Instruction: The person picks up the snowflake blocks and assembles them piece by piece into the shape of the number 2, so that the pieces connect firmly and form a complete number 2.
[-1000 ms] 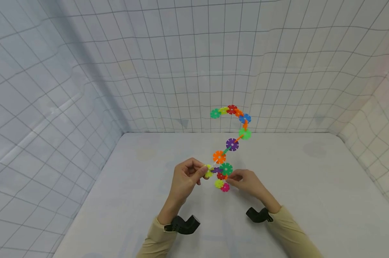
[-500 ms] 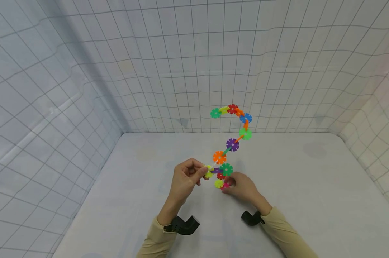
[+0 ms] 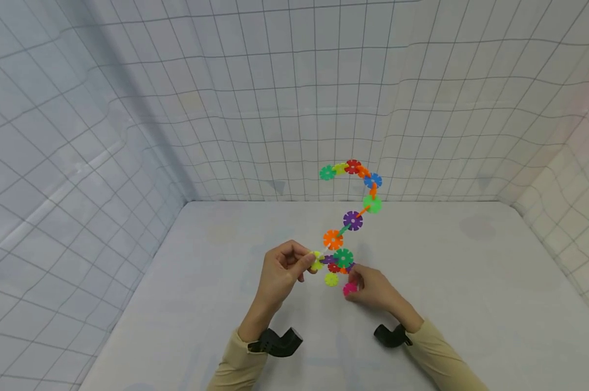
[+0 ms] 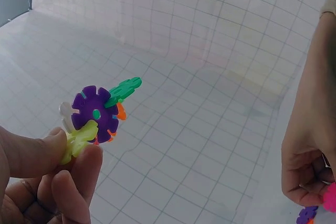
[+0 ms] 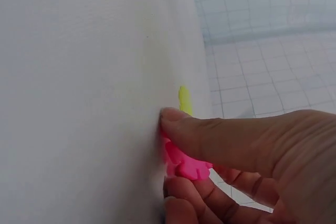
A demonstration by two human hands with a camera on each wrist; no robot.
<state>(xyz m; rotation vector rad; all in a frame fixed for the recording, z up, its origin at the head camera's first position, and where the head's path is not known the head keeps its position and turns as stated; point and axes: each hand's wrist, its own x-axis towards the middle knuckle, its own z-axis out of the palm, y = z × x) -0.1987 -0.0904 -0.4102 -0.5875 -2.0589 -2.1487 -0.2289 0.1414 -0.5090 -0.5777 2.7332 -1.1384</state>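
Observation:
In the head view, my left hand (image 3: 280, 269) pinches a yellow notched plastic disc (image 3: 317, 262) between thumb and fingers. Joined to it is a chain of colourful discs, curving up through an orange disc (image 3: 333, 239) and a purple disc (image 3: 353, 220) to a green end disc (image 3: 327, 172). The left wrist view has a purple disc (image 4: 95, 114) slotted against the held yellow one, with a green disc (image 4: 125, 90) beyond. Low at the table, my right hand (image 3: 376, 288) pinches a pink disc (image 3: 350, 289), partly covered by its thumb in the right wrist view.
A loose yellow disc (image 3: 331, 279) lies on the white table (image 3: 226, 326), left of the pink one. Red (image 3: 333, 267) and orange discs sit close behind it, partly covered by the chain. Gridded white cloth (image 3: 274, 108) walls the back and sides.
My right hand has come down onto the pink disc, taken hold of it, and drawn it rightward, apart from the loose yellow disc. My left hand and the chain have barely moved.

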